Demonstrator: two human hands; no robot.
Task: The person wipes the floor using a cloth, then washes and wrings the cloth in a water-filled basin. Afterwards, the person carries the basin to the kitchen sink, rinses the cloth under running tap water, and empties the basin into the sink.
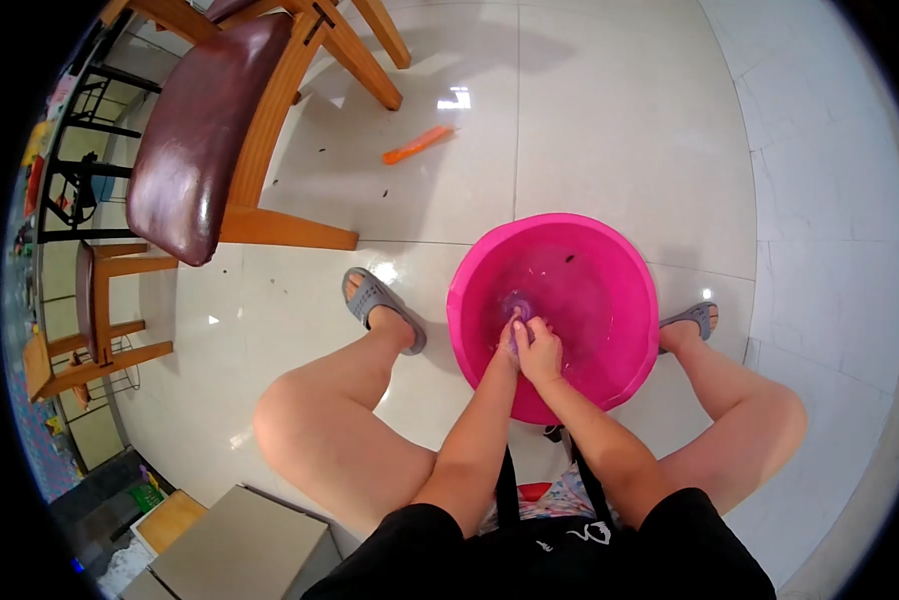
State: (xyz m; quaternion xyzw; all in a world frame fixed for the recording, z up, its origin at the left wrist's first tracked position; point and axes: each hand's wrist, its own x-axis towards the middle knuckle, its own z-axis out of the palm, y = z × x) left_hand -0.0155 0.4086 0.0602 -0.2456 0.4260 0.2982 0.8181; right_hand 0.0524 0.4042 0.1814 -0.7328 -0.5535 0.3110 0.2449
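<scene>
Far left of the left hand (509,345) stands a maroon-seated wooden chair (204,140); nearer is a grey slotted slipper (372,298). Left hand and right hand (540,352) press together, both closed around a soft-looking purple item (512,300) inside a round bright-pink plastic basin (639,300). Right of them sits another grey slipper (703,319).

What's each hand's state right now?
Left hand: closed, holding a purple item, possibly cloth.
Right hand: closed, apparently on the same purple item.
</scene>
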